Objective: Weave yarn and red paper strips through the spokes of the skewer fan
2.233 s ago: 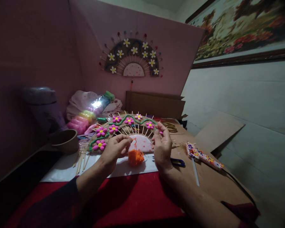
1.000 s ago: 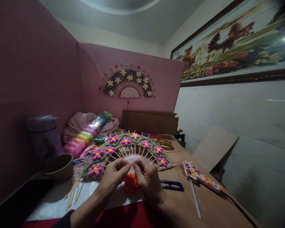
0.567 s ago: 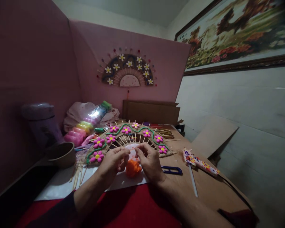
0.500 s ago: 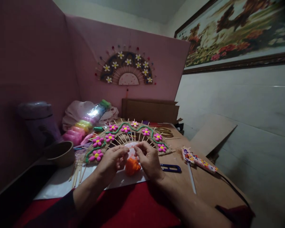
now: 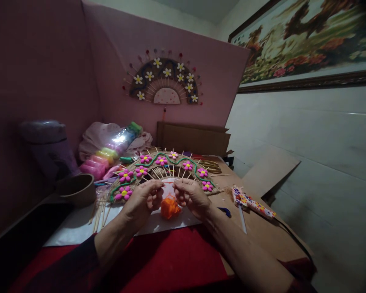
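Orange yarn, drawn into a thin strand, spans the gap between the hands at the centre of the frame. Half a second ago the fingertips were closer together; now the gap is wider and the strand runs nearly straight, which suggests that the slack has been taken up and this short length is under control. The left hand pinches one end between thumb and forefinger, its other fingers curled; the right hand pinches the other end likewise. Just below, the fluffy orange yarn ball sits in the lower centre; whether the strand joins it, I cannot tell. Behind lies the brown twine fan with pink flowers. Right of centre, the right wrist now hides more of the navy-blue handled tool.
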Motion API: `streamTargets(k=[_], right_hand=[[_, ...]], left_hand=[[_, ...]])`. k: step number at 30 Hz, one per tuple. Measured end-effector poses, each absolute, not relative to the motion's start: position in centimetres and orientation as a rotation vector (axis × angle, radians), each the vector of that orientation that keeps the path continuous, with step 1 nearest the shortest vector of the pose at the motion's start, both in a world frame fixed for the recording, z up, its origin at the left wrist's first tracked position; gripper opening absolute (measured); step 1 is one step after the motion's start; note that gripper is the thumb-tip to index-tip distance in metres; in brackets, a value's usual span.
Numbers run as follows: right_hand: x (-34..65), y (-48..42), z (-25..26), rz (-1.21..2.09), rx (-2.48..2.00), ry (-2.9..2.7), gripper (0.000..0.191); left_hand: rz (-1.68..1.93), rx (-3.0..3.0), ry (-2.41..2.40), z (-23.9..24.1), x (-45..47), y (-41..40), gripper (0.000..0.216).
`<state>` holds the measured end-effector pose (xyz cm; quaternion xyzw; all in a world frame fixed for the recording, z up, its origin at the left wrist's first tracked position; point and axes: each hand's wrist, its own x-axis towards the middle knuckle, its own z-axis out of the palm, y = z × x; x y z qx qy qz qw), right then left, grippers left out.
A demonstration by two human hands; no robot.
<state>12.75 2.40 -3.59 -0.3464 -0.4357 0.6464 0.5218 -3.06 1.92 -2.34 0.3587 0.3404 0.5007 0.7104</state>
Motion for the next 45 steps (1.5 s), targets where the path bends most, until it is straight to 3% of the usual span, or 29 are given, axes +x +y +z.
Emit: streamTargets(k=[9,15,23,33,41,45], right_hand=[[12.3,2.4,-4.0,1.201,-0.96,-1.135,0.033],[12.3,2.7,-4.3,0.948,-0.966,-1.148,0.03],[11.8,1.4,-4.4,0.575,-1.023,-1.548,0.021],[11.8,2.4,-5.0,0.935,-0.914,-1.5,0.027],[11.6,2.2,-4.8,0.872,-0.933,-1.483,0.029],[11.8,2.1,-4.7,0.911,-0.921,-1.444,0.031]], left_hand=[[1.064,0.804,0.563,-2.2,-3.2,1.8,0.021],[0.938,0.806,0.571,-2.0,-2.9,1.4,0.014],[1.076,0.799,0.632,-2.3,-2.9,1.7,0.018],[1.21,1.306,0.952,-2.8,-2.4,1.7,0.027],[1.314,2.085,1.104,-3.8,-2.6,1.7,0.015],[1.255,1.99,1.05,-3.5,-2.5,1.6,0.013]])
